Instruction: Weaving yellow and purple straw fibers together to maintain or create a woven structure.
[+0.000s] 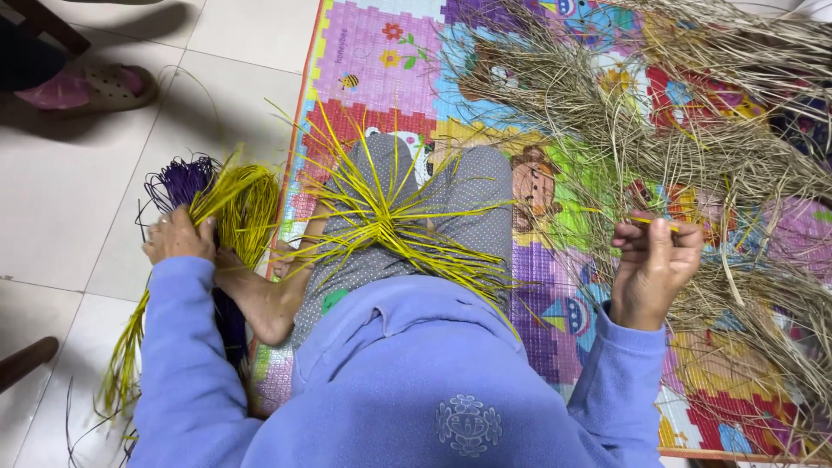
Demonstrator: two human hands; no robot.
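While the left hand [179, 236] rests with loosely curled fingers on one yellow strand bundle [245, 204] beside one purple bundle [180, 179] on the floor off the mat's left edge, the right hand [652, 264] pinches one yellow strip [652, 223]; one started yellow weave [390, 224] lies on the lap, one dry straw heap [693, 147] covers the mat's [364, 61] right side.

Yellow strand bundle [238, 204]: long, thin, fanned on the tile floor, under the left hand.
Yellow strip [652, 222]: short, flat, level, pinched in the right hand.
Woven yellow piece [390, 221]: strands radiating, on the lap.
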